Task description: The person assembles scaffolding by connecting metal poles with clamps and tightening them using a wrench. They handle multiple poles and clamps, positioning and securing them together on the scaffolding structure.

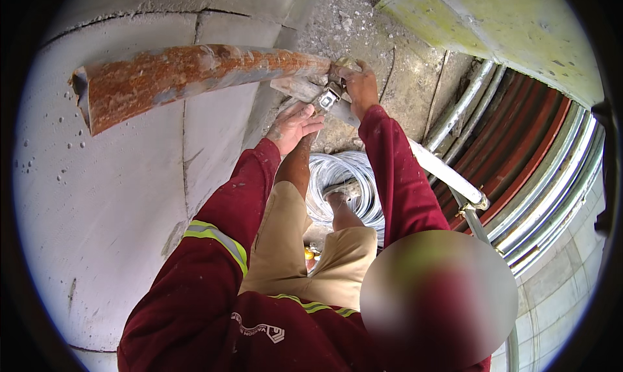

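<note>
My right hand is closed around a scaffold clamp by the far end of a rusty metal pipe. Some of the clamp lies hidden behind the fingers. Just below and left of the clamp is my left hand, its fingers stretched out toward the fitting. Whether they touch it I cannot tell. The rusty pipe runs left along the pale wall, its cut end facing me. From near the clamp a whitish metal tube slants down to the right, passing behind my right sleeve.
A coil of wire lies on the floor around my foot. Red and silver curved-looking pipes are stacked at right, under a yellowish slab. A pale concrete wall stands close on my left. A blurred patch covers the lower right.
</note>
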The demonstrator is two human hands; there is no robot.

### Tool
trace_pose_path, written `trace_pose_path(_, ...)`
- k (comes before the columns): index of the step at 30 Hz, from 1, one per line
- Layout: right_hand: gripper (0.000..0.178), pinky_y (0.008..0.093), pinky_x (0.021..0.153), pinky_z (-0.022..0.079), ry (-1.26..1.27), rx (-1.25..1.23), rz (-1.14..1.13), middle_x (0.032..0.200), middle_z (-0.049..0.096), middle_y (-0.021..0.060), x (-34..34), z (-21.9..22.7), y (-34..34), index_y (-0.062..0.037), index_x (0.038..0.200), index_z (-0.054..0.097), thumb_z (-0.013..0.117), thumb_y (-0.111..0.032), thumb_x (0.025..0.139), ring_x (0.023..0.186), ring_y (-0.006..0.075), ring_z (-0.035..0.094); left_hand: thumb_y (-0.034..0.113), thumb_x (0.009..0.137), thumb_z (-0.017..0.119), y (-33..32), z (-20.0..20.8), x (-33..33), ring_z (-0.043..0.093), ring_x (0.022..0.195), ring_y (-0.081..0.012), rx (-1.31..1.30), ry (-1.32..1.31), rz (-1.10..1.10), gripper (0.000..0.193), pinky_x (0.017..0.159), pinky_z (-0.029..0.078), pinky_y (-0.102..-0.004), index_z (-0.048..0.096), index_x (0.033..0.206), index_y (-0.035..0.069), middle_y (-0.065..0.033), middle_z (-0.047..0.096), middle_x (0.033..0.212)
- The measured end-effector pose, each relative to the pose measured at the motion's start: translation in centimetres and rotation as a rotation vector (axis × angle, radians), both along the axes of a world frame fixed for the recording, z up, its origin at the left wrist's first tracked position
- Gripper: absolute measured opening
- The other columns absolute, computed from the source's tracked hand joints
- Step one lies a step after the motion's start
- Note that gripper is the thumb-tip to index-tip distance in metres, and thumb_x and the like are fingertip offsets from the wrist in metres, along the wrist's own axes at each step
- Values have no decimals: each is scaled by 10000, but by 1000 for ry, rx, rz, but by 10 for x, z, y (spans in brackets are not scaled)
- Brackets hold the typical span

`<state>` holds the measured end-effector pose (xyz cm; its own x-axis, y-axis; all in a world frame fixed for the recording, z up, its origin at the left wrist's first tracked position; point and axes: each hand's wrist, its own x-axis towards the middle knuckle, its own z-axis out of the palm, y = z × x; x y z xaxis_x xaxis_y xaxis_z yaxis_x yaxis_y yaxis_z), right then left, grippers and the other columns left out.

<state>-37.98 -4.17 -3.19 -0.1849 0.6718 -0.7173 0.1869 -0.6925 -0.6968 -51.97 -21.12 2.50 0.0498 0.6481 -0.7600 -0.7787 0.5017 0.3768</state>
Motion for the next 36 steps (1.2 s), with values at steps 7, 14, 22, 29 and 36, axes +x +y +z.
trace_pose_path(7, 763, 389, 1013, 521, 14, 128, -115, 1277, 665, 300, -12, 103, -25, 55, 1601, 287, 681, -118, 971, 1155, 296, 666, 573, 976, 694, -14, -21, 24, 411, 1459, -394, -43, -179, 313, 838, 1233, 379, -567, 344, 1543, 65, -173, 344, 1589)
trace_pose_path(14, 709, 367, 976, 538, 93, -17, -108, 1295, 658, 234, 6, 56, -16, 50, 1584, 360, 702, -151, 996, 1134, 285, 666, 352, 1044, 679, -30, -32, 35, 524, 1395, -258, 67, -242, 280, 510, 1209, 429, -464, 512, 1471, 128, -43, 581, 1430)
trace_pose_path(22, 619, 364, 918, 549, 146, -117, -90, 1263, 669, 220, 1, 52, -11, 79, 1523, 438, 684, -118, 991, 1070, 256, 671, 397, 956, 786, -36, -58, 53, 531, 1358, -267, 85, -180, 376, 751, 1196, 427, -472, 417, 1566, 161, -36, 530, 1483)
trace_pose_path(29, 589, 368, 860, 581, 143, -35, -35, 1227, 662, 163, 0, 44, -14, 52, 1535, 430, 673, -84, 1015, 999, 232, 680, 427, 893, 849, -35, -79, 38, 564, 1331, -319, 212, -157, 223, 848, 1137, 475, -518, 399, 1573, 196, -57, 542, 1480)
trace_pose_path(36, 590, 364, 941, 533, 204, -101, -53, 1309, 650, 242, -1, 67, -12, 103, 1498, 469, 674, -155, 1008, 1088, 277, 670, 383, 950, 798, -34, -82, 46, 642, 1220, -312, 287, -38, 288, 703, 1059, 526, -521, 461, 1491, 87, -100, 606, 1383)
